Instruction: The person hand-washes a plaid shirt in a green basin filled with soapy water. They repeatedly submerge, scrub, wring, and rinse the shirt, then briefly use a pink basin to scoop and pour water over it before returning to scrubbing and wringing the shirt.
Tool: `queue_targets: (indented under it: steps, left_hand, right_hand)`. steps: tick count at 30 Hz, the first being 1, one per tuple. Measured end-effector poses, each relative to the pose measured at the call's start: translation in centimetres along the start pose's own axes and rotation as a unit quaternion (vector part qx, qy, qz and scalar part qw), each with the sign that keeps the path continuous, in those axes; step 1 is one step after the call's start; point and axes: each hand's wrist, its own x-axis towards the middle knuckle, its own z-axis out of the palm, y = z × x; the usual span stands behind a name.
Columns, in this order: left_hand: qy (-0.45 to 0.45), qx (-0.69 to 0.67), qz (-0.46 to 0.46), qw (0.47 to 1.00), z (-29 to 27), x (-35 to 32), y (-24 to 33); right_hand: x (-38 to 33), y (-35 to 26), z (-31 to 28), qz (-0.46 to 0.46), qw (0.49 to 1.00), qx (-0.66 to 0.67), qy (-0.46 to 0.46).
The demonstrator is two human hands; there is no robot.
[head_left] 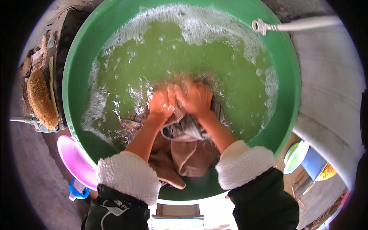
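Side by side in the middle of a large green tub, my left hand and my right hand press a wet brown garment with grey striped cloth. Both hands are closed on the cloth, thumbs close together, and the fingertips are partly hidden by splashing water. Part of the garment lies under the greenish soapy water; its nearer folds rise above the surface between my forearms. White fleece cuffs on my dark sleeves sit at the tub's near side.
A pale hose reaches over the tub's right rim. To the left are a bristle brush, a yellow toothbrush, a pink basin and a blue bottle. Grey cloth and a small bowl are at right.
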Motion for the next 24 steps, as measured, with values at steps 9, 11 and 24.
queue_targets:
  steps: [9, 11, 24]
  left_hand:
    - [0.01, -0.255, -0.157, 0.954, -5.5, 2.0, 1.2]
    - [-0.093, -0.341, -0.299, 0.886, -5.9, 3.5, 2.1]
    - [0.038, -0.113, -0.136, 0.983, -3.2, -12.7, 3.9]
  right_hand:
    - [-0.7, 4.2, -2.9, 0.299, 0.886, 0.353, -0.031]
    - [-3.3, 2.7, -2.5, 0.143, 0.942, 0.286, -0.102]
    - [-14.2, 0.3, 5.7, -0.142, 0.975, 0.074, 0.156]
